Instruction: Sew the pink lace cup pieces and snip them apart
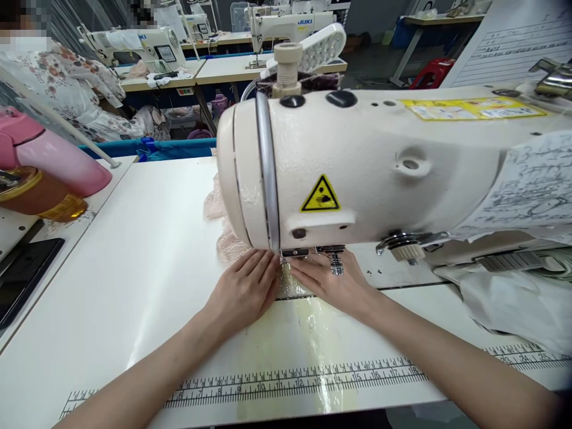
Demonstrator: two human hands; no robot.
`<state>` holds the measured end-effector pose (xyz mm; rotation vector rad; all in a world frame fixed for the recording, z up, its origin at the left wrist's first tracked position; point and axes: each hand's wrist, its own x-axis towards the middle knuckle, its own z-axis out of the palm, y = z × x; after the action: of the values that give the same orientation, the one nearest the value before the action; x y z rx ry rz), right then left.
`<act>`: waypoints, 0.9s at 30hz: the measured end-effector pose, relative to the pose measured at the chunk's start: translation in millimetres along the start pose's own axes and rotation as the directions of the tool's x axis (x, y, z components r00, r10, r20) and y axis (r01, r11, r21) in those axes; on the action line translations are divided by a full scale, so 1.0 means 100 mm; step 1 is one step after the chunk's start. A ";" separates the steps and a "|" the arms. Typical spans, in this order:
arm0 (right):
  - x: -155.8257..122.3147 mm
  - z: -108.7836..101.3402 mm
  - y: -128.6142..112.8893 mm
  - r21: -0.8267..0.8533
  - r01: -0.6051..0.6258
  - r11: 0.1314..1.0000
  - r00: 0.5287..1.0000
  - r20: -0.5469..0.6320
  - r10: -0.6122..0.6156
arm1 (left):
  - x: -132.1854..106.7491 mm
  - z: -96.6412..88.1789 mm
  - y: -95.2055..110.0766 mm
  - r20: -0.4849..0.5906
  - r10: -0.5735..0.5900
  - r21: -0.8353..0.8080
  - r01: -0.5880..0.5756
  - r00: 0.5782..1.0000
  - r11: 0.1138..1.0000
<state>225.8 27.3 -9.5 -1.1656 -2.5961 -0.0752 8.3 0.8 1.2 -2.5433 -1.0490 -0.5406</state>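
Under the head of a cream sewing machine [357, 161], both my hands are close together on the machine bed. My left hand [248, 283] has its fingers pressed together and bent down at the edge of a pale pink lace fabric [229, 245]. From the right, my right hand [333, 277] reaches in with its fingers together, pointing left. The machine head covers part of those fingers, and what they hold cannot be made out. Needle and presser foot are hidden too. The fabric extends behind the head's left end.
A printed ruler scale [286, 384] runs along the table's front edge. On the left are a pink bottle [62, 152], an amber cup [44, 193] and a dark phone [27, 277]. White cloth [513, 304] lies right. Behind, a person in a floral top [75, 89] is near other sewing machines [290, 27].
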 end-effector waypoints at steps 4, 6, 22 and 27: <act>-0.01 0.01 -0.06 -0.011 -0.016 1.000 0.999 -0.043 0.015 | 0.00 -0.02 -0.01 0.082 -0.061 -0.045 0.065 0.995 0.997; -0.02 0.03 -0.07 -0.018 -0.018 1.000 0.999 -0.051 0.018 | 0.00 -0.02 -0.02 0.111 -0.056 -0.061 0.064 0.992 0.996; 0.00 -0.08 -0.10 -0.085 0.044 0.995 0.999 0.016 -0.043 | 0.04 -0.04 -0.03 0.114 -0.082 -0.056 0.089 0.990 0.994; -0.01 -0.01 -0.10 -0.097 0.047 0.994 0.998 -0.024 -0.049 | 0.03 -0.04 -0.03 0.134 -0.105 -0.035 0.111 0.985 0.993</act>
<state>219.4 20.0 -7.7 -1.1263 -2.6234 -0.2276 7.5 3.2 6.4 -2.6010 -1.2404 -0.4317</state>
